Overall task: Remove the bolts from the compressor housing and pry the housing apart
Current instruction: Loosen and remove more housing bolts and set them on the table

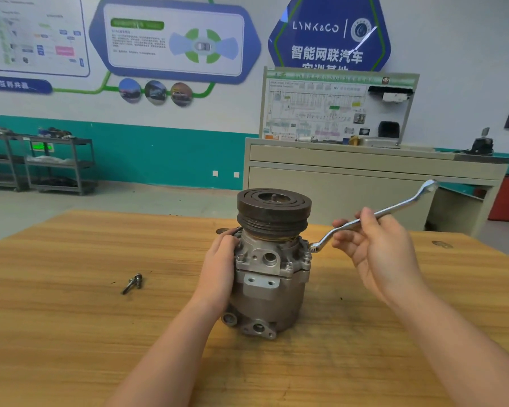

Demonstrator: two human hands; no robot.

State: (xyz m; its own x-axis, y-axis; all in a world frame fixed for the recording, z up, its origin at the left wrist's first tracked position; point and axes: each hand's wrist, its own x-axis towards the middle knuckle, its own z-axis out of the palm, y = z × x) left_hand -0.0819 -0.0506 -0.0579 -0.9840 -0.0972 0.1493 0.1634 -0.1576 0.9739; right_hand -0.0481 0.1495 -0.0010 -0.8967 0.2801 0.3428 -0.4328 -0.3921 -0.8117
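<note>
The cast-metal compressor [272, 277] looked heavy and rigid. The left hand [219, 267] lay against its side, fingers relaxed, steadying it. The right hand [376, 245] pinched the wrench [373, 214] mid-shank.

This looks like a car school workshop. Big car posters [174, 42] hang on the wall, a wiring board [335, 108] stands on a cabinet, and metal shelf carts [59, 164] hold car parts.

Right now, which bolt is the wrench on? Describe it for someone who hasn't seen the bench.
Find the compressor standing upright on the wooden table, black pulley on top. Just under the pulley, bolts ring the housing flange. It's the right-side one, the only bolt under the ring spanner's end.
</note>
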